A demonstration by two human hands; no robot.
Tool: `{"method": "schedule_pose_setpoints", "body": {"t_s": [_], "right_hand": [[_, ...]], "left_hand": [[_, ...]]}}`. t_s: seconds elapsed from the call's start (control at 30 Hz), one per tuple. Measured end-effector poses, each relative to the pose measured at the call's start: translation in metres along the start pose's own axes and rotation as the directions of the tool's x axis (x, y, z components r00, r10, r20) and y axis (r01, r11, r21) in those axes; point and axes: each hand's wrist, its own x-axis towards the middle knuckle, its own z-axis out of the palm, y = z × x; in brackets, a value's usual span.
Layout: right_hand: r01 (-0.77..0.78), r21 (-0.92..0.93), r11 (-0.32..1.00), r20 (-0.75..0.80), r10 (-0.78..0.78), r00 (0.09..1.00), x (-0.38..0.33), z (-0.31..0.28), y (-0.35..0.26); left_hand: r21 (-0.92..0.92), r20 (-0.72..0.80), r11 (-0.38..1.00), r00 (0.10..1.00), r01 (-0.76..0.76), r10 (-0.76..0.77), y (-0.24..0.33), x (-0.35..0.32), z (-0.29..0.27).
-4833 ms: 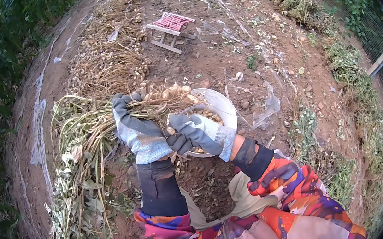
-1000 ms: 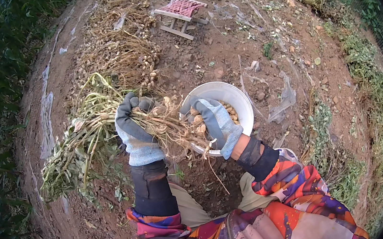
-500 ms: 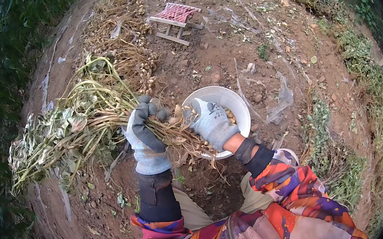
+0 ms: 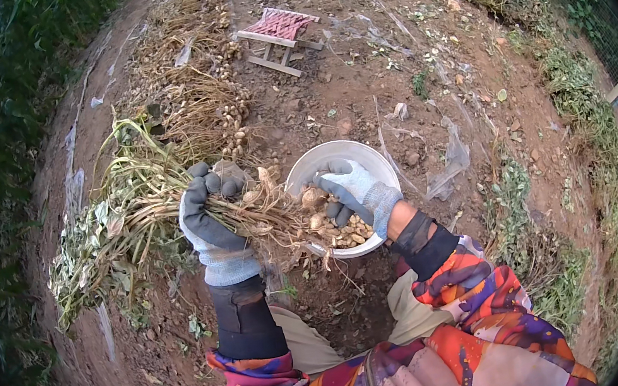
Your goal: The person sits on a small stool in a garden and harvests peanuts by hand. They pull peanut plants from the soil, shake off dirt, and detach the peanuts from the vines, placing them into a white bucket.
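In the middle of the head view, the gloved left hand [image 4: 216, 228] is closed around the stems of a bundle of peanut plants [image 4: 145, 226], whose wilted leaves spread out to the left while the roots and pods point right, reaching the bucket's near-left rim. The gloved right hand [image 4: 362, 195] is over the white bucket [image 4: 319, 159], its fingers curled beside the pods at the root end; whether it pinches any of them, I cannot tell. Loose peanuts [image 4: 350, 236] lie inside the bucket, which stands on bare soil in front of the person's knees. Beyond, a row of uprooted plants [image 4: 196, 102] runs away up the field, with a small stool [image 4: 279, 23] with a red woven seat just beside it. A piece of clear plastic film [image 4: 452, 162] lies right of the bucket.
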Motion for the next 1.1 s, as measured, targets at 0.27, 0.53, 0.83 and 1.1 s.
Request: {"method": "schedule_pose_setpoints", "body": {"t_s": [0.27,0.53,0.83,1.1], "right_hand": [[0.199,0.274,0.941,0.222,-0.263,0.939,0.002,-0.008,0.003],[0.168,0.198,0.966,0.381,-0.234,0.894,-0.015,0.006,-0.013],[0.382,-0.363,0.850,-0.078,-0.436,0.896,-0.025,0.020,-0.017],[0.366,0.405,0.838,-0.162,-0.328,0.931,0.005,0.006,0.018]], "left_hand": [[0.019,0.023,1.000,1.000,-0.010,0.010,0.000,-0.001,-0.006],[-0.003,0.099,1.000,0.995,-0.020,0.020,0.004,-0.010,0.004],[0.065,-0.027,0.998,1.000,-0.006,0.008,-0.005,-0.016,0.019],[-0.012,0.082,0.998,0.994,0.067,-0.066,-0.017,-0.018,0.016]]}}
